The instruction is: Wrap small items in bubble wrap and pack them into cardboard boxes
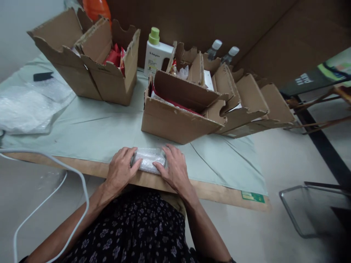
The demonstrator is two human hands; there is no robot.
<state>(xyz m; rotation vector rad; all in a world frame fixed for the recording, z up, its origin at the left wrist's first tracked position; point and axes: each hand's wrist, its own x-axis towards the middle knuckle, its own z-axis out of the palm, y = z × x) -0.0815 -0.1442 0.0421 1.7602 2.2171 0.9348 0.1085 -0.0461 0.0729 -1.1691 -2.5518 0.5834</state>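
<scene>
- Dark clothes with little flowers (131, 233) are nearest the camera, close to the front edge of the surface (219, 191).
- Both hands are busy: the left hand (120, 166) grips one end of a small bubble-wrap bundle (149, 160), and the right hand (175, 168) grips the other, with the fingers around its sides.
- That bundle lies on the pale green cloth (90, 137), at the front edge, just in front of the body.
- Its wrapping looks mostly done, since bubble wrap goes around it. What is inside, and whether the wrap is stuck down, cannot be told.
- More bubble wrap (30, 107) lies loose on the left.
- Behind the bundle, a cardboard box (175, 124) stands with its top open, apart from it. The bundle is not in any box yet.
</scene>
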